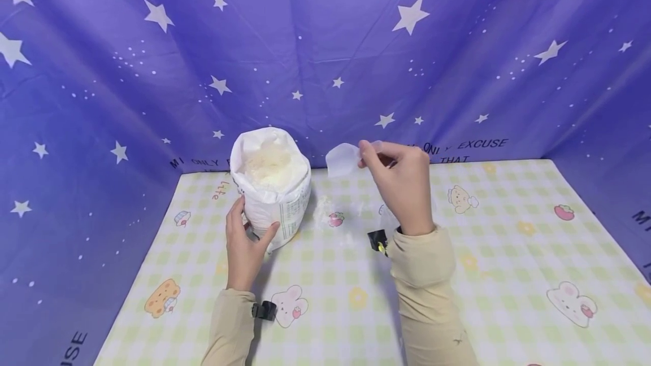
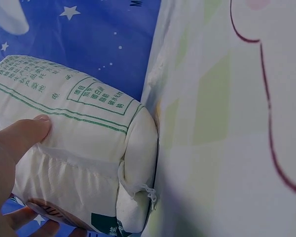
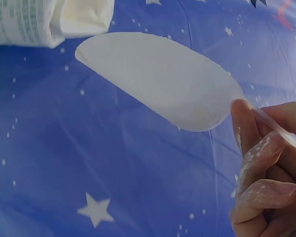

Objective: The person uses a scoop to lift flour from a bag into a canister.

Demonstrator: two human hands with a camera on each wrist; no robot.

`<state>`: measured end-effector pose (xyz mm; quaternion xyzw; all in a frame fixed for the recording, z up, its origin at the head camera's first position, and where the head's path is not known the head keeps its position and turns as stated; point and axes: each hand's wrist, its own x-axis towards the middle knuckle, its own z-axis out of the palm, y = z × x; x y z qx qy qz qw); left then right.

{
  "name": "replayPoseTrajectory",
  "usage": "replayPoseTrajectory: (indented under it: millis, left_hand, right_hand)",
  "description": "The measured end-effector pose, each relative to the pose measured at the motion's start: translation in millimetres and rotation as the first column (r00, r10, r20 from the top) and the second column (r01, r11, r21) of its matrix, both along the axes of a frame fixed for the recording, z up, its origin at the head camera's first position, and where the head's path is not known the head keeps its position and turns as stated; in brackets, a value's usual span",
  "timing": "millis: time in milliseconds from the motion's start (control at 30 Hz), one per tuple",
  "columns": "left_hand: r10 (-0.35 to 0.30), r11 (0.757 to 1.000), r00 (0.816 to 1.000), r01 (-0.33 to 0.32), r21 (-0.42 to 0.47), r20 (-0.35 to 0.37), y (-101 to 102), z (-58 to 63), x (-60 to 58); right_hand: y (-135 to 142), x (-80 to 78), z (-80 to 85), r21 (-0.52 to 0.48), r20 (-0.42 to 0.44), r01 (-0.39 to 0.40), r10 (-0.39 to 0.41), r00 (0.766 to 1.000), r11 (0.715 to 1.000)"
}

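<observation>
My left hand point(image 1: 245, 250) grips the lower side of an open white flour bag point(image 1: 290, 208), thumb on the front and fingers round the other side. The bag stands on the table, leaning a little, and pale powder point(image 1: 269, 165) shows inside its wide mouth. Green print point(image 2: 101, 96) covers its side in the left wrist view. Right of the bag and raised above the table, my right hand point(image 1: 407, 179) pinches the thin handle of a translucent white scoop point(image 3: 158, 79). White powder dusts the fingers point(image 3: 261, 153) of that hand. The scoop's bowl points toward the bag, apart from it.
A checked cloth with cartoon prints covers the table point(image 1: 325, 321). White powder point(image 1: 322, 213) is scattered right of the bag. Something clear point(image 1: 389, 216) lies partly hidden behind my right wrist. A blue curtain point(image 1: 315, 33) with stars hangs right behind the table.
</observation>
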<state>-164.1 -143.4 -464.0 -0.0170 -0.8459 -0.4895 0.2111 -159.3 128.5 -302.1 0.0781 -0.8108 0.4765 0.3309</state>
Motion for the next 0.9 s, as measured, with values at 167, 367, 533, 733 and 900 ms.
replayPoseTrajectory:
  millis: [167, 367, 533, 733, 900]
  left_hand:
    - [-0.002, 1.0, 1.0, 0.002, 0.0, -0.003, -1, -1.7, -1.1]
    - [0.001, 1.0, 1.0, -0.001, -0.001, 0.002, -1, -4.0, -0.8]
    - [0.003, 1.0, 1.0, -0.003, -0.009, -0.009, -1, -3.1, -0.4]
    - [0.003, 1.0, 1.0, -0.003, -0.009, -0.002, 0, -0.7, 0.2]
    - [0.004, 1.0, 1.0, -0.004, -0.007, -0.005, 0, 0.9, -0.8]
  right_hand:
    - [-16, -7.3, -1.4, 0.004, -0.015, -0.036, 0.036, 0.999, 0.999]
    - [-33, -15.0, -8.7, -0.007, -0.029, -0.096, 0.095, 0.995, 0.995]
    - [-45, -22.1, -15.2, -0.008, -0.025, -0.138, 0.137, 0.99, 0.99]
    - [-59, -31.1, -20.8, 0.025, 0.016, -0.168, 0.168, 0.986, 0.985]
    - [-66, -37.1, -29.4, 0.115, 0.062, -0.154, 0.147, 0.987, 0.981]
